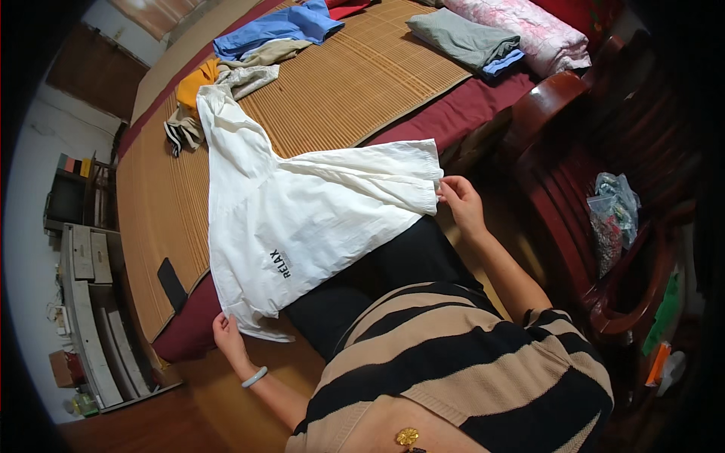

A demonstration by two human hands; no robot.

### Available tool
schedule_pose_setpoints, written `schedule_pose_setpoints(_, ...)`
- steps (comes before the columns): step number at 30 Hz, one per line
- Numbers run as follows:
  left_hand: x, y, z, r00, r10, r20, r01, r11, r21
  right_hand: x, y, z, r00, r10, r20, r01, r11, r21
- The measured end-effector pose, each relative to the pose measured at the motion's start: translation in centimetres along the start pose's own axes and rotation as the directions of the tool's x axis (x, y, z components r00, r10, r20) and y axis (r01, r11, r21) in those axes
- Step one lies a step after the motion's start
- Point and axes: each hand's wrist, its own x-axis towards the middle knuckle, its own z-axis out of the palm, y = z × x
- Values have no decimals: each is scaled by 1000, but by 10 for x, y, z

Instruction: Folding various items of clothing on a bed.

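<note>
A white garment (266, 209), probably a shirt, is spread over the bed edge and my lap, with dark printed writing near its lower part. My left hand (229, 340) pinches its lower left corner, just off the bed's edge. At the right, my right hand (463, 206) holds the open end of a wide, creased sleeve (396, 170) between thumb and fingers. The other sleeve (218, 105) reaches across the bed towards a heap of clothes. Part of the garment lies over my black trousers (334, 311).
A bamboo mat (340, 102) covers the bed. Loose clothes, including a blue garment (277, 28) and an orange one (195, 85), lie at the far left. Folded clothes (467, 39) rest at the far right. A black phone-like object (171, 285) lies left. A wooden chair (544, 198) bears plastic bags (614, 209).
</note>
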Motion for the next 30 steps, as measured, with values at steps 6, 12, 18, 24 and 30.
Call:
schedule_pose_setpoints(6, -14, 71, 26, 929, 366, -62, -226, 689, 688, 2, 1, 21, 999, 39, 29, -39, 999, 16)
schedule_pose_setpoints(12, 10, 140, 96, 840, 524, 140, -529, 735, 423, -3, -17, 28, 998, 19, 53, -27, 990, 140)
schedule_pose_setpoints(18, 42, 204, 221, 603, 719, 345, -793, 586, 167, 7, -26, 28, 999, -6, 42, 1, 994, 105)
schedule_pose_setpoints(24, 79, 227, 288, 484, 765, 425, -869, 477, 131, 26, -32, 25, 988, -145, -60, 145, 989, 4)
schedule_pose_setpoints(30, 101, 212, 314, 614, 671, 415, -780, 596, 192, 53, -34, 20, 994, -64, -86, 63, 998, -9)
